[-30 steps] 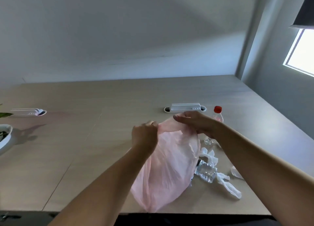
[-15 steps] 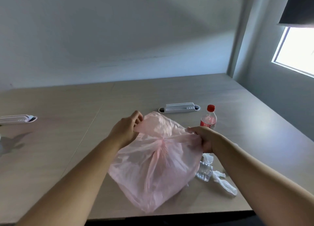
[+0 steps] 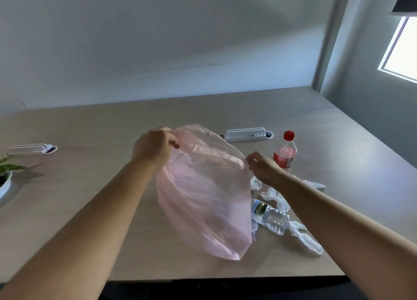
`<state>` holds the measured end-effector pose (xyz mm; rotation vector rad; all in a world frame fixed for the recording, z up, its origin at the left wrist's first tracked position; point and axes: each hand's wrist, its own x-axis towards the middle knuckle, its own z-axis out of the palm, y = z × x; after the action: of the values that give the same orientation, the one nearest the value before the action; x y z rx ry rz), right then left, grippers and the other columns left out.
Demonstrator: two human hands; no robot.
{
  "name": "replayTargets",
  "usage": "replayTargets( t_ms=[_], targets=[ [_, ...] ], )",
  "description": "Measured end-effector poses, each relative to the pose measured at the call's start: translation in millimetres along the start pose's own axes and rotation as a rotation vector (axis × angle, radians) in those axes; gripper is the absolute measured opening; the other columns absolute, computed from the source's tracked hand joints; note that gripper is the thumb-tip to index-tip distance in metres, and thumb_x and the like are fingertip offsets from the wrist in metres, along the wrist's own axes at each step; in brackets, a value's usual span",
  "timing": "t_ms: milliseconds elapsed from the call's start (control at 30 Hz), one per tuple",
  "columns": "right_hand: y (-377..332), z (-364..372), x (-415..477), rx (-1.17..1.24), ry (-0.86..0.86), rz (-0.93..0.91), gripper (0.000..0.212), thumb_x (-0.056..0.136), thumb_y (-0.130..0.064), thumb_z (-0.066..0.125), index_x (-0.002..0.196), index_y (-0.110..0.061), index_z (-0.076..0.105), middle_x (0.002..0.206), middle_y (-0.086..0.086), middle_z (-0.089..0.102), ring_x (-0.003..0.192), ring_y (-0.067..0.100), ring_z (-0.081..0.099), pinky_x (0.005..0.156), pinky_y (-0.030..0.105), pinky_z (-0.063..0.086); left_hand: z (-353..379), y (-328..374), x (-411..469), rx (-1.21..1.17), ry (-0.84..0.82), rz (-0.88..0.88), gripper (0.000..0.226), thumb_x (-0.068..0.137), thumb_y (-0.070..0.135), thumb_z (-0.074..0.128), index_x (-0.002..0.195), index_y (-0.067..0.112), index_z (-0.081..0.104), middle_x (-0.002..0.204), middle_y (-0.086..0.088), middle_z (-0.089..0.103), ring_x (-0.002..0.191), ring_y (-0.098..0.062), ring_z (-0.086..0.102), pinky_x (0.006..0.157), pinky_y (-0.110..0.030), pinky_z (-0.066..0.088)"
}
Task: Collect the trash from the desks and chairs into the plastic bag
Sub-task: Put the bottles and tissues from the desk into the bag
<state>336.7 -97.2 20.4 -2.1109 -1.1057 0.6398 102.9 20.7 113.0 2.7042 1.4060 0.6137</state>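
Since half a second ago, both hands have risen a little and the pink plastic bag (image 3: pixel 203 198) is now pulled more open between them; the gathered fold that ran down its middle is gone. The left hand (image 3: pixel 153 149) has its fingers curled over the far left part of the bag's rim and grips it. The right hand (image 3: pixel 262 168) pinches the rim at the right side with fingertips and thumb. The bag hangs from these two holds, and its lower end rests on the wooden desk (image 3: pixel 90 187), near the front edge. Just beside the bag on the right lies a crushed clear water bottle (image 3: pixel 269 218) on its side, and crumpled white plastic pieces (image 3: pixel 302 236) lie around it. Behind the right hand stands an upright bottle with a red cap (image 3: pixel 284 153) and a red label. Farther back on the desk is a white cable box (image 3: pixel 246 134), and a second one (image 3: pixel 31 149) sits far to the left. At the left edge a green plant in a white pot (image 3: pixel 6 173) shows only in part. A bright window (image 3: pixel 401 51) is in the right wall.
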Motion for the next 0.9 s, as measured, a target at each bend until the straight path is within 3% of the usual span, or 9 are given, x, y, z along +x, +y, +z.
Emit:
replayTargets(
  t_ms=[100,200,267,367,533,600,733,833,900],
  targets=[
    [43,8,-15,-0.301,-0.148,0.062,0.028,0.096,-0.032,0.042,0.115,-0.013,0.051,0.109,0.013,0.059,0.092,0.027,0.054,0.073,0.025,0.035,12,8,1,0.115,0.025,-0.020,0.034,0.093,0.014,0.045,0.121,0.020,0.064,0.130,-0.004,0.059,0.109,-0.037,0.059,0.089,-0.039,0.047],
    [85,22,-31,-0.511,-0.333,0.111,0.063,0.083,-0.040,0.063,0.135,-0.016,0.038,0.132,0.012,0.049,0.113,0.026,0.052,0.084,0.027,0.040,30,14,2,0.095,-0.005,-0.047,0.042,0.084,0.016,0.058,0.125,0.010,0.058,0.127,-0.010,0.058,0.107,-0.038,0.060,0.087,-0.039,0.048],
    [110,36,-37,-0.603,-0.347,0.125,0.087,0.072,-0.044,0.072,0.142,-0.023,0.025,0.140,0.007,0.041,0.121,0.026,0.049,0.092,0.032,0.045,46,18,2,0.112,-0.105,-0.043,0.050,0.079,0.008,0.061,0.128,0.005,0.052,0.128,-0.014,0.053,0.108,-0.037,0.059,0.088,-0.038,0.046],
    [130,49,-40,-0.704,-0.305,0.135,0.096,0.070,-0.040,0.072,0.146,-0.029,0.014,0.146,0.005,0.036,0.124,0.026,0.050,0.093,0.039,0.047,67,22,1,0.104,-0.284,-0.072,0.070,0.082,-0.002,0.053,0.146,0.004,0.026,0.149,-0.015,0.032,0.122,-0.035,0.051,0.097,-0.036,0.042],
    [127,20,-25,-0.517,-0.313,0.149,0.082,0.068,-0.027,0.074,0.138,-0.025,0.032,0.121,0.006,0.060,0.093,0.023,0.060,0.075,0.029,0.048,76,29,12,0.078,-0.396,-0.142,0.084,0.085,0.001,0.047,0.152,0.009,-0.002,0.160,-0.009,0.010,0.132,-0.033,0.042,0.103,-0.034,0.037],
    [117,-11,-11,-0.378,-0.311,0.126,0.079,0.068,-0.021,0.078,0.135,-0.021,0.036,0.111,0.007,0.063,0.088,0.020,0.057,0.076,0.030,0.047,76,27,21,0.061,-0.411,-0.204,0.085,0.083,0.001,0.048,0.152,0.007,-0.002,0.158,-0.011,0.018,0.130,-0.034,0.044,0.099,-0.033,0.039],
    [80,-73,10,-0.052,-0.378,0.157,0.084,0.072,-0.005,0.078,0.139,-0.023,0.030,0.124,0.014,0.055,0.085,0.021,0.054,0.057,0.029,0.046,72,25,37,-0.083,-0.384,-0.332,0.086,0.080,0.004,0.051,0.152,0.008,0.004,0.137,-0.019,0.047,0.113,-0.034,0.056,0.079,-0.030,0.048],
    [44,-85,18,-0.102,-0.443,0.059,0.075,0.072,-0.007,0.079,0.131,-0.026,0.037,0.122,0.010,0.057,0.093,0.021,0.057,0.065,0.030,0.052,70,35,38,-0.224,-0.396,-0.364,0.088,0.080,0.006,0.052,0.153,0.014,0.003,0.117,-0.016,0.055,0.090,-0.029,0.056,0.067,-0.029,0.048],
    [26,-67,20,-0.147,-0.462,-0.008,0.072,0.070,-0.009,0.080,0.129,-0.025,0.042,0.118,0.009,0.059,0.092,0.021,0.059,0.075,0.037,0.054,71,46,32,-0.282,-0.418,-0.351,0.089,0.081,0.007,0.052,0.153,0.017,0.001,0.119,-0.016,0.054,0.084,-0.024,0.051,0.065,-0.028,0.045]
  ],
)
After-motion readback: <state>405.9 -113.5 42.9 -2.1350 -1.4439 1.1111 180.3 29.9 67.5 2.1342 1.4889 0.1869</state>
